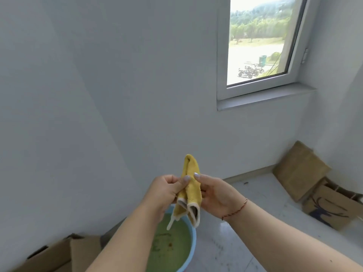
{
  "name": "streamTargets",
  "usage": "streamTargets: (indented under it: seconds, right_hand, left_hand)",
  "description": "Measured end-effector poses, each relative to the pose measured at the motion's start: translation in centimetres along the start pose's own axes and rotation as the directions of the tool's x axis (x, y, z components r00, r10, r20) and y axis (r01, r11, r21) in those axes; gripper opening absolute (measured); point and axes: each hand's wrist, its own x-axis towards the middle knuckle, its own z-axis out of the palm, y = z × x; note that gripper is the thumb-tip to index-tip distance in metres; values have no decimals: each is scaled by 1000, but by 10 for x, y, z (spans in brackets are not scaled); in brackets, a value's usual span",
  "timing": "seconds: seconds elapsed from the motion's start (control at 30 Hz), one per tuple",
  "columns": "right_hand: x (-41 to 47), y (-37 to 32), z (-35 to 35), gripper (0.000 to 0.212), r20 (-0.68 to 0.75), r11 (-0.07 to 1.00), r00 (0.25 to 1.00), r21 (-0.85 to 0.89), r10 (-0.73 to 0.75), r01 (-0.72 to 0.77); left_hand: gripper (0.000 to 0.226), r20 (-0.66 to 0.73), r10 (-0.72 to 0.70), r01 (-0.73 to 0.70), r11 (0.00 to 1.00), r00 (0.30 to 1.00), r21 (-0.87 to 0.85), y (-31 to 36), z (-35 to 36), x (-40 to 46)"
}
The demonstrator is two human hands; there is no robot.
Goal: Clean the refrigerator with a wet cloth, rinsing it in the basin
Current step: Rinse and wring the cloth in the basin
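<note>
I have both hands, left hand point(167, 190) and right hand point(214, 191), pinching the folded yellow cloth point(190, 185) above the basin point(193, 240) (water looks murky green). The rinse looks done; I judge wiping is left, with no refrigerator in view.

The cloth point(191, 185) is yellow with a pale edging, folded lengthwise into a narrow upright strip; its rounded fold points up and its two open ends hang down, a pale tag or loop dangling from the left end. It is held in the air above the basin point(193, 238), not touching it. The basin is round with a light blue rim and stands on the floor near the left wall, filled with murky greenish water that has a few dark specks.
</note>
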Motion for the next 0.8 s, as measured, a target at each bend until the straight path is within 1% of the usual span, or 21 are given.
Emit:
streamTargets:
  seconds: [0.03, 0.07, 0.1, 0.13, 0.17, 0.23, 0.3, 0.33, 0.4, 0.43, 0.47, 0.53, 0.63, 0.67, 0.7, 0.73, 0.8]
  right_hand:
    - [18, 14, 1, 40, 7, 998, 1000, -57, 15, -15]
    - [41, 32, 1, 48, -15, 994, 999, -105, 40, -42]
    - [57, 47, -1, 56, -74, 986, 995, -150, 60, -71]
    - [79, 66, -4, 60, -131, 978, 988, -175, 88, -111]
    - [94, 80, -11, 59, -196, 972, 975, -191, 101, -139]
    - [127, 111, -26, 45, -311, 943, 940, -247, 143, -225]
    - [153, 135, -48, 35, -412, 881, 893, -337, 179, -332]
    - [162, 144, -59, 31, -452, 846, 876, -392, 166, -362]
    - [195, 177, -89, 26, -476, 780, 855, -449, 204, -436]
    - [198, 185, -97, 24, -487, 760, 847, -462, 212, -456]
    - [207, 192, -103, 22, -495, 736, 839, -477, 227, -480]
    - [237, 230, -132, 18, -496, 676, 832, -526, 249, -516]
    - [281, 278, -171, 19, -492, 616, 828, -573, 269, -540]
    - [293, 291, -181, 20, -494, 582, 831, -608, 255, -540]
    - [304, 302, -190, 23, -494, 524, 838, -662, 234, -536]
    - [318, 318, -204, 27, -489, 437, 850, -732, 196, -522]
    - [342, 342, -226, 39, -434, 234, 897, -866, 85, -442]
  left_hand:
    - [39, -19, -26, 26, 1000, 999, 5, -12, -16, 8]
    - [42, -34, -57, 57, 998, 998, -8, -29, -34, 17]
    - [43, -43, -92, 90, 995, 995, -30, -43, -46, 24]
    - [42, -51, -125, 121, 990, 991, -75, -60, -63, 34]
    - [38, -62, -157, 148, 981, 986, -122, -74, -73, 42]
    - [28, -146, -223, 195, 963, 964, -186, -113, -100, 62]
    - [19, -246, -273, 233, 955, 930, -182, -153, -125, 81]
    - [15, -286, -279, 246, 958, 917, -144, -168, -133, 88]
    - [8, -342, -310, 287, 951, 887, -118, -218, -151, 108]
    - [7, -357, -318, 304, 948, 878, -98, -230, -156, 110]
    - [8, -378, -331, 325, 942, 864, -82, -243, -160, 116]
    - [14, -410, -362, 370, 927, 837, -63, -292, -164, 137]
    - [16, -474, -366, 377, 923, 801, -77, -354, -171, 168]
    - [17, -498, -351, 371, 927, 793, -62, -371, -174, 177]
    - [19, -521, -323, 369, 929, 790, -17, -389, -177, 185]
    - [21, -537, -285, 370, 927, 794, 56, -416, -179, 196]
    - [30, -549, -185, 386, 880, 815, 278, -465, -181, 217]
